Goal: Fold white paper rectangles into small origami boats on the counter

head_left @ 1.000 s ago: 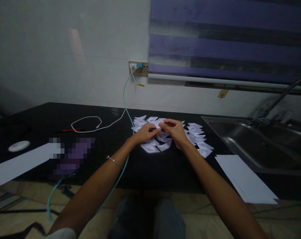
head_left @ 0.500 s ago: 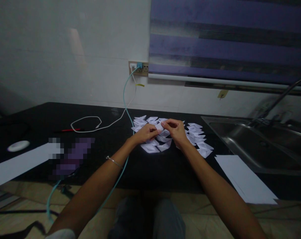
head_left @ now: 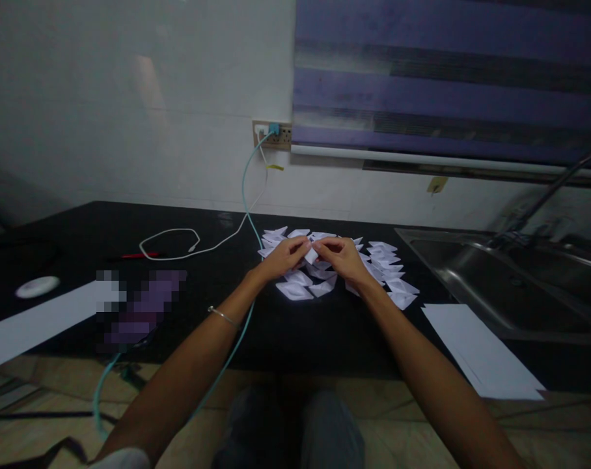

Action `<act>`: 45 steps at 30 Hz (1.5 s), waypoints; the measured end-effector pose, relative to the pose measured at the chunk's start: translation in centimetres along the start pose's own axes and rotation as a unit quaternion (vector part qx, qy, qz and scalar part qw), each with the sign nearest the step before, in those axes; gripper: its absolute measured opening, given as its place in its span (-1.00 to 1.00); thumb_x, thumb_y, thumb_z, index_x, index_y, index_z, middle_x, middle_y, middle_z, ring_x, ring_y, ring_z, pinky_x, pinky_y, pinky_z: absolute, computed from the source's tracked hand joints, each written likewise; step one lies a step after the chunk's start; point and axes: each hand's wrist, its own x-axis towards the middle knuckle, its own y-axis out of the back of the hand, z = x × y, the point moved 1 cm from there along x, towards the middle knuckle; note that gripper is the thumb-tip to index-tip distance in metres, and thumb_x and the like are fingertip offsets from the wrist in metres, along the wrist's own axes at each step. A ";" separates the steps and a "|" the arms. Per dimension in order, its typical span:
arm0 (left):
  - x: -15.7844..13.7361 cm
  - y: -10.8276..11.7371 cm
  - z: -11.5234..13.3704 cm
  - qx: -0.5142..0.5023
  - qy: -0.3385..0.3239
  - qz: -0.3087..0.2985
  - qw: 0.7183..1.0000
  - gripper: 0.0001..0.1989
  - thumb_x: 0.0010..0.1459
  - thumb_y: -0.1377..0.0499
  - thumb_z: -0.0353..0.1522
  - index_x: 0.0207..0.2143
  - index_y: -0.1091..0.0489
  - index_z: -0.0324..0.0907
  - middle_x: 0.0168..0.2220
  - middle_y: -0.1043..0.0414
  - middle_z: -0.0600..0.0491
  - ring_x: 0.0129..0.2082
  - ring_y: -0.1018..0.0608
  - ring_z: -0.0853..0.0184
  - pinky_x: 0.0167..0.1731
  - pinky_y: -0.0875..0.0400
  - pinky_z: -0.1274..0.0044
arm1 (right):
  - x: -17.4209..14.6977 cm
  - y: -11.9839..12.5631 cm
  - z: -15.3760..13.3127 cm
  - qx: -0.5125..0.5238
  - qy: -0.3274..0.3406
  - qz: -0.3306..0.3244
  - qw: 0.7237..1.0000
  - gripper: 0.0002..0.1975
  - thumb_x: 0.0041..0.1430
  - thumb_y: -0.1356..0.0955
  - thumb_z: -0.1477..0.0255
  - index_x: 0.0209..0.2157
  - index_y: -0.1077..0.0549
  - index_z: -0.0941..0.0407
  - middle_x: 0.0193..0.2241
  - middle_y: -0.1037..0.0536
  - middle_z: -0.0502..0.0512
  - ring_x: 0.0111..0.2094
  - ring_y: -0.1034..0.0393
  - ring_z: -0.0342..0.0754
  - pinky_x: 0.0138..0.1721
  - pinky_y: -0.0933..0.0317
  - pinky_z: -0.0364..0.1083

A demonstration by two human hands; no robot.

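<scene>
The folded paper [head_left: 312, 256] sits pinched between left grip [head_left: 286, 256] and right grip [head_left: 343, 257].

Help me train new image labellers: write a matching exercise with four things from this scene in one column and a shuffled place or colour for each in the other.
Things
1. Folded paper
2. Bracelet
3. Sink
4. Blind

Places or colours
A. set into the counter, toward its right side
B. pinched between left hand and right hand
C. purple with darker bands
D. around the left arm

Pairs: 1-B, 2-D, 3-A, 4-C
</scene>
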 end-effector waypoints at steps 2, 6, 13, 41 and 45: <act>0.0 0.1 0.1 0.028 -0.015 0.007 0.999 -0.61 0.31 -0.02 -0.11 -0.48 -0.22 -0.18 -0.59 -0.18 0.17 -0.60 -0.28 0.46 -0.59 -0.14 0.60 | 0.0 0.1 0.0 -0.004 0.005 -0.012 1.000 -0.72 0.07 -0.46 0.17 -0.41 -0.61 0.11 -0.44 -0.58 0.05 -0.44 -0.43 -0.11 -0.34 -0.37 -0.11; 0.1 0.2 0.1 0.055 -0.024 0.027 0.998 -0.61 0.31 -0.02 -0.14 -0.50 -0.24 -0.19 -0.58 -0.17 0.17 -0.57 -0.27 0.45 -0.55 -0.15 0.59 | 0.0 0.1 -0.1 -0.028 0.016 -0.002 0.999 -0.70 0.08 -0.44 0.15 -0.41 -0.60 0.13 -0.46 -0.58 0.05 -0.48 -0.44 -0.10 -0.37 -0.36 -0.11; 0.3 0.1 0.5 0.051 -0.025 0.083 0.995 -0.62 0.29 -0.04 -0.15 -0.52 -0.23 -0.19 -0.57 -0.19 0.17 -0.55 -0.29 0.44 -0.53 -0.17 0.58 | 0.1 -1.0 0.1 -0.050 0.048 0.109 0.992 -0.72 0.08 -0.45 0.20 -0.41 -0.61 0.15 -0.49 -0.60 0.07 -0.49 -0.46 -0.06 -0.42 -0.35 -0.09; 1.1 0.0 -0.1 -0.133 0.041 0.246 0.959 -0.58 0.15 -0.18 0.01 -0.32 -0.31 -0.18 -0.48 -0.49 0.07 -0.64 -0.52 0.41 -0.74 -0.26 0.64 | 0.3 -0.4 -0.2 0.091 -0.006 0.193 0.977 -0.75 -0.03 -0.49 0.24 -0.44 -0.52 0.13 -0.54 -0.54 0.03 -0.50 -0.44 -0.10 -0.35 -0.42 -0.07; 1.4 0.3 -0.7 -0.174 0.050 0.272 0.945 -0.56 0.11 -0.21 0.01 -0.30 -0.29 -0.19 -0.45 -0.48 0.07 -0.55 -0.58 0.38 -0.67 -0.37 0.64 | 0.2 -0.5 -0.6 0.070 -0.016 0.145 0.987 -0.77 -0.02 -0.47 0.26 -0.49 -0.47 0.13 -0.57 -0.47 -0.01 -0.53 -0.36 -0.14 -0.41 -0.35 -0.13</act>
